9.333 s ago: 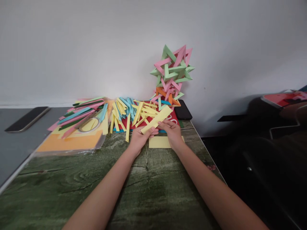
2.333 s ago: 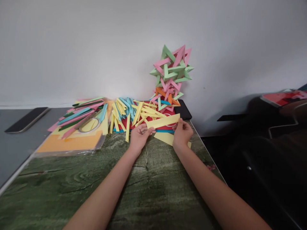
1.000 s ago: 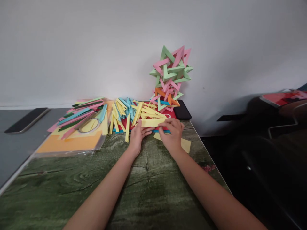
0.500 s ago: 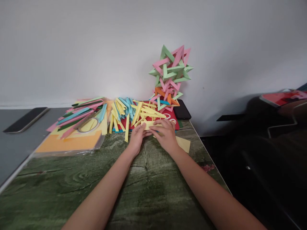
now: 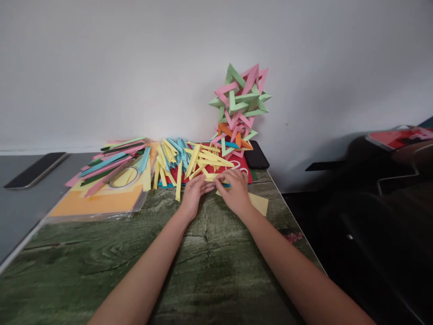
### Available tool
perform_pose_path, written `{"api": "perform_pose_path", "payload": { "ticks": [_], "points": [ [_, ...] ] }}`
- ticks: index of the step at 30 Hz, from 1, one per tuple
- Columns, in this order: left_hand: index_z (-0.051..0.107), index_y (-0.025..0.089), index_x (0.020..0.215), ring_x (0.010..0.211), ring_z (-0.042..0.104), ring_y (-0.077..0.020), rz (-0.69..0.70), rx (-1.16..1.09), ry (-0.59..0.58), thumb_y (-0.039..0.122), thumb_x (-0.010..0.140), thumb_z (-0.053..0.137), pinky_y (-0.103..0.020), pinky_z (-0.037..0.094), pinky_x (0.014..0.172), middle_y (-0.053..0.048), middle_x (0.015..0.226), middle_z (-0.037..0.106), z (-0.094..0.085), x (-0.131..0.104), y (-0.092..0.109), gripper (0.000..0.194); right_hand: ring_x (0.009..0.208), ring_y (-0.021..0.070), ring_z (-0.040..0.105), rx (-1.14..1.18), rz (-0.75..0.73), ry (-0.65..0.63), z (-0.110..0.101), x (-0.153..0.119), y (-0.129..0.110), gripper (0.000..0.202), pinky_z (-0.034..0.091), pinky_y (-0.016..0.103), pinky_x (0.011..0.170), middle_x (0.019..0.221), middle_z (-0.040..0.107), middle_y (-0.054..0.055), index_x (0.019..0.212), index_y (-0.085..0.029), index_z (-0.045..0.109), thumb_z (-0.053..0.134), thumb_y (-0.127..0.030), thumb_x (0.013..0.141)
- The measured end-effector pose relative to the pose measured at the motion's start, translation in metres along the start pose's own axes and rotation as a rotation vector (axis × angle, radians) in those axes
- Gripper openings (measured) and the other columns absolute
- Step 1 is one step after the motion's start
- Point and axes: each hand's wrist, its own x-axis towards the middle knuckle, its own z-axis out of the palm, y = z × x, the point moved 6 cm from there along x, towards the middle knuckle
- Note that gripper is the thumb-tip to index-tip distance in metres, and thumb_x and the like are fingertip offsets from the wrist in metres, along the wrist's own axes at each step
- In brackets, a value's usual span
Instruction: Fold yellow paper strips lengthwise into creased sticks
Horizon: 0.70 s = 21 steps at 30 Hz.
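A small folded strip of yellow paper (image 5: 210,177) is held between my two hands, above the front of the red sheet. My left hand (image 5: 194,194) pinches its left end, and my right hand (image 5: 234,187) pinches its right end. Just behind the hands lies a pile of folded yellow strips (image 5: 206,158). Blue folded strips (image 5: 182,153) are heaped beside them on the left. A flat yellow paper piece (image 5: 259,204) rests on the green table (image 5: 203,271), partly under my right wrist.
Pink and green paper star models (image 5: 241,97) stand stacked at the back, beside a black phone (image 5: 257,155). On the left are a plastic sleeve with orange paper (image 5: 98,201), a tape roll (image 5: 125,177), coloured strips (image 5: 108,164) and another phone (image 5: 37,170).
The yellow paper between my hands now looks narrower, folded over. The fingers of my right hand have drawn back slightly and curled. The other objects rest in the same places.
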Motion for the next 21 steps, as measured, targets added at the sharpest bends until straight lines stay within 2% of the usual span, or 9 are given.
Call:
{"api": "perform_pose_path", "payload": {
  "ticks": [5,13,21],
  "points": [
    [0.062,0.011,0.079,0.078,0.064,-0.0222,0.000,0.055,-0.030,0.038,0.067,0.061,-0.035,0.049,0.075,-0.010,0.076,0.068,0.0028,-0.0024,0.0014,0.030,0.079,0.0155,0.049,-0.002,0.008,0.001,-0.0007,0.0004,0.0011,0.014,0.024,0.031,0.080,0.070,0.061,-0.002,0.068,-0.020,0.057,0.055,-0.032,0.076],
    [0.063,0.013,0.086,0.080,0.064,-0.0204,0.034,0.219,-0.113,0.046,0.071,0.055,-0.035,0.048,0.078,-0.010,0.089,0.067,0.0095,-0.0037,0.0011,0.037,0.080,0.0158,0.049,-0.015,0.050,0.008,-0.0007,0.0007,0.0051,0.016,0.022,0.031,0.080,0.071,0.061,-0.003,0.066,-0.021,0.058,0.056,-0.033,0.076],
    [0.063,0.012,0.084,0.081,0.063,-0.0202,0.031,0.221,-0.091,0.044,0.072,0.054,-0.032,0.050,0.074,-0.010,0.090,0.067,0.0068,-0.0018,-0.0009,0.035,0.080,0.0161,0.048,-0.039,0.076,0.002,0.0007,0.0008,0.0074,0.018,0.022,0.031,0.079,0.072,0.062,-0.003,0.066,-0.021,0.057,0.054,-0.034,0.077]
  ]
}}
